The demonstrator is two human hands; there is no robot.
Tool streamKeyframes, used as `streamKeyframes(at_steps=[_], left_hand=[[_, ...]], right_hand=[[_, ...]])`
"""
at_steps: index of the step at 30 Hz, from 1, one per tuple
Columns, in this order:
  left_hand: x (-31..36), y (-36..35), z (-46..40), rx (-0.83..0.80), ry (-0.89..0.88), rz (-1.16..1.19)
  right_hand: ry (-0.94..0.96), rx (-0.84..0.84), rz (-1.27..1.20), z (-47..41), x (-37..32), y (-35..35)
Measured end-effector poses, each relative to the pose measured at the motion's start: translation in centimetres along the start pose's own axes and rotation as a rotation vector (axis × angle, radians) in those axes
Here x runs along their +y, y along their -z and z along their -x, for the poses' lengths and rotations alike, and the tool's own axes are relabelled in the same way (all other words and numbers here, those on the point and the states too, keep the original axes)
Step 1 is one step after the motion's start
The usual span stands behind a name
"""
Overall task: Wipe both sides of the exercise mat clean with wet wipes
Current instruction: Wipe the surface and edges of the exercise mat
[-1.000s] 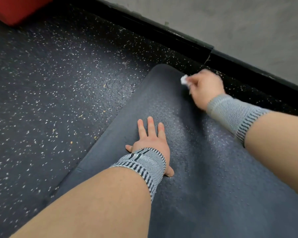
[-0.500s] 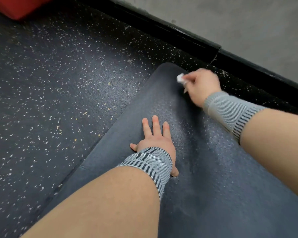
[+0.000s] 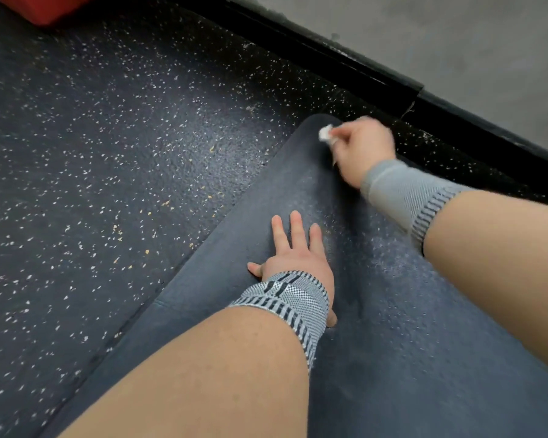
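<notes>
Left forearm: bare, coming in from the bottom edge, running up across the near part of the mat.
Left wristband (image 3: pixel 290 300): grey knit with dark stripes, snug round the wrist just behind the hand.
Left hand (image 3: pixel 293 254): flat on the mat, palm down, fingers straight and a little spread, thumb tucked off to the near right side; it presses on the surface and holds nothing.
Exercise mat (image 3: pixel 408 327): dark blue-grey, lying flat on the floor, stretching from the lower right up to a rounded far corner close to the wall; the strip between the two hands shows a paler, speckled sheen.
Right forearm: bare, reaching in from the right edge, angled towards the far corner of the mat.
Right wristband (image 3: pixel 405 192): plain grey knit with a striped cuff, a touch blurred.
Right hand (image 3: pixel 363 147): up at the far corner of the mat, fingers curled in and pinching the wipe; the hand is smeared by motion blur, so exact finger placement is hard to read.
Wet wipe (image 3: pixel 326 133): small white wad, poking out past the fingertips, down at the mat's surface near its rounded end.
Floor (image 3: pixel 108 153): dark rubber flecked with white and a few yellow specks, to the left of the mat.
Skirting (image 3: pixel 329 55): black strip beyond the mat, grey wall (image 3: pixel 456 36) above it.
Red object (image 3: pixel 45 7): far top left corner, cut off by the frame.
</notes>
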State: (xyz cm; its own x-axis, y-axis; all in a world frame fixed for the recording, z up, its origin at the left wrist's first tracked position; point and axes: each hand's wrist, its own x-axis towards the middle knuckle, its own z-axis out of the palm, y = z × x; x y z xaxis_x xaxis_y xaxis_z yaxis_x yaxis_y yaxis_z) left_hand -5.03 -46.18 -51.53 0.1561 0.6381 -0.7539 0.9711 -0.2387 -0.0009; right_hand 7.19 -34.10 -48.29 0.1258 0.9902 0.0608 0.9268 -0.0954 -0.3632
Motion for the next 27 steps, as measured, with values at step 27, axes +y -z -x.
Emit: streamKeyframes(at_steps=[27], left_hand=[[-0.2, 0.4, 0.2, -0.02, 0.009, 0.026]], right_hand=[[0.278, -0.373, 0.148, -0.1, -4.7, -2.2]])
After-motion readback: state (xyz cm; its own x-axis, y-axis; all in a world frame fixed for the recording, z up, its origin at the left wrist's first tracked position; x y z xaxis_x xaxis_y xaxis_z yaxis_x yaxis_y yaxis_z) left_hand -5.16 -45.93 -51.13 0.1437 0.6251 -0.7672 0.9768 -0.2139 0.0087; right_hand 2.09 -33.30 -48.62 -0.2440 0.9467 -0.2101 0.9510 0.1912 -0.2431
